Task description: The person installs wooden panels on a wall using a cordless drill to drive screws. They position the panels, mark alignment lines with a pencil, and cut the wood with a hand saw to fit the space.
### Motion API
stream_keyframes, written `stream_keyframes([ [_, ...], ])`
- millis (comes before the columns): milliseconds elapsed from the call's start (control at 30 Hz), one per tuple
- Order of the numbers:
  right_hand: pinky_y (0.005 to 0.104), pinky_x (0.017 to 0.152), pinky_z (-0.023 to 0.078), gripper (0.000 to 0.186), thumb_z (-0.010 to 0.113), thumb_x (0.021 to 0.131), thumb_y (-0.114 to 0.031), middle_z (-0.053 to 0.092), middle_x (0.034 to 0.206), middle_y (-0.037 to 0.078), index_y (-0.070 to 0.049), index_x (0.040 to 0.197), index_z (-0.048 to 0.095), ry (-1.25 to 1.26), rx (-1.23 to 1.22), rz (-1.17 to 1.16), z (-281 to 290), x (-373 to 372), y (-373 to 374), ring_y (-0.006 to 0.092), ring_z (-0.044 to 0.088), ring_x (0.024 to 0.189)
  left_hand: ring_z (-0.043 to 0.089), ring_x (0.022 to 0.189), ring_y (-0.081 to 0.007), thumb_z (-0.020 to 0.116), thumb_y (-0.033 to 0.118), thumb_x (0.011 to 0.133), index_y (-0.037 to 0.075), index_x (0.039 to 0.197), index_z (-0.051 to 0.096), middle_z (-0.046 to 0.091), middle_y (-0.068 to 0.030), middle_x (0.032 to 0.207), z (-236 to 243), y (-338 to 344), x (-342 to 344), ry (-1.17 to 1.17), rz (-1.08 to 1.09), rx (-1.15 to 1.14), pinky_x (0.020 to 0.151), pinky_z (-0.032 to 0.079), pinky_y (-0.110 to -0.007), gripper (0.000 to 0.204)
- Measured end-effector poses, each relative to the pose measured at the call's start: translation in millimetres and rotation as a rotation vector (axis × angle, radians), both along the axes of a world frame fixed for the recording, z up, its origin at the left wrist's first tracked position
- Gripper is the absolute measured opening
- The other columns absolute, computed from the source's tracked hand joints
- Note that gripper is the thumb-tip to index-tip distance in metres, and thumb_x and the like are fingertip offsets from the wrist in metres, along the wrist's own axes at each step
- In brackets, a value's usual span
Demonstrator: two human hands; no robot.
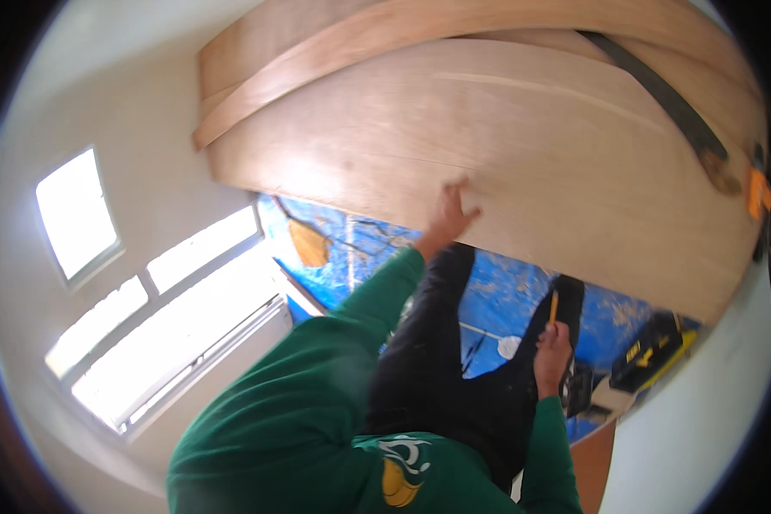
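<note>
A broad light-brown plywood sheet (343,137) lies in front of me. Over its near edge reaches my left hand (452,212), fingers spread and nothing held in them; whether it touches the wood I cannot tell. Lower down, beside my thigh, my right hand (552,353) is closed around a yellow pencil (554,307) that points upward. A long wooden board (317,64) lies across the far part of the sheet. At the far right rests what looks like a handsaw, with a dark blade (660,94) and a brownish handle (722,174).
Blue sheeting (510,287) covers the floor below. A broom (308,244) lies there at the left. Near the right wall stand a black and yellow case (647,353) and an orange tool (758,193). Windows (180,334) line the left wall.
</note>
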State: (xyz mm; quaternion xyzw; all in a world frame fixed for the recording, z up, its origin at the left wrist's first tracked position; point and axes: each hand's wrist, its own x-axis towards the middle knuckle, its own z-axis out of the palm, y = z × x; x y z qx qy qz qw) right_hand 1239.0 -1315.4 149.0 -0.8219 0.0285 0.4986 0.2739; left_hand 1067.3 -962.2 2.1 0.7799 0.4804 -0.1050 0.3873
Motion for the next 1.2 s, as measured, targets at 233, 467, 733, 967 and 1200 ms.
stream_keyframes([
  [233,0.0347,0.067,0.051,0.026,0.057,0.116,-0.024,0.062,0.084,0.006,0.001,0.117,0.065,-0.014,-0.004,0.099,-9,-10,17,0.0142,0.06,0.073,0.07,0.117,-0.0269,0.073,0.039,0.108,0.001,0.161,0.049,0.068,-0.014,0.131,18,64,-168,-0.504,1.46,-0.383,0.099,0.061,-0.038,0.069],
  [467,0.0353,0.066,0.05,0.024,0.058,0.116,-0.024,0.062,0.084,0.005,-0.001,0.115,0.065,0.001,-0.072,0.232,-27,-54,32,0.0151,0.06,0.072,0.041,0.157,-0.0455,0.056,0.062,0.111,0.01,0.178,-0.004,0.034,-0.0243,0.174,-3,368,-151,-1.272,1.771,-0.551,0.134,0.034,-0.056,0.104],
  [733,0.0337,0.066,0.051,0.025,0.059,0.116,-0.025,0.062,0.083,0.005,-0.001,0.116,0.065,0.067,-0.109,0.008,-41,-94,42,0.0147,0.061,0.072,0.03,0.164,-0.0422,0.053,0.058,0.114,0.008,0.172,0.028,0.026,-0.0203,0.179,19,509,-111,-1.16,1.396,-0.654,0.137,0.025,-0.063,0.08],
  [967,0.0352,0.069,0.056,0.025,0.06,0.115,-0.026,0.063,0.087,0.007,-0.001,0.114,0.066,0.112,-0.076,0.147,-29,-98,36,0.0171,0.064,0.073,0.043,0.155,-0.0402,0.052,0.041,0.119,0.005,0.164,0.037,0.033,-0.0202,0.172,26,512,-95,-1.271,1.349,-0.492,0.131,0.04,-0.062,0.06],
  [1200,0.0337,0.068,0.054,0.026,0.056,0.117,-0.026,0.063,0.088,0.004,-0.002,0.122,0.063,0.196,-0.114,0.146,-37,-73,56,0.0147,0.062,0.074,0.04,0.158,-0.0447,0.055,0.049,0.115,0.007,0.176,0.022,0.023,-0.0171,0.183,77,629,-51,-1.214,0.714,-0.437,0.129,0.038,-0.06,0.08],
])
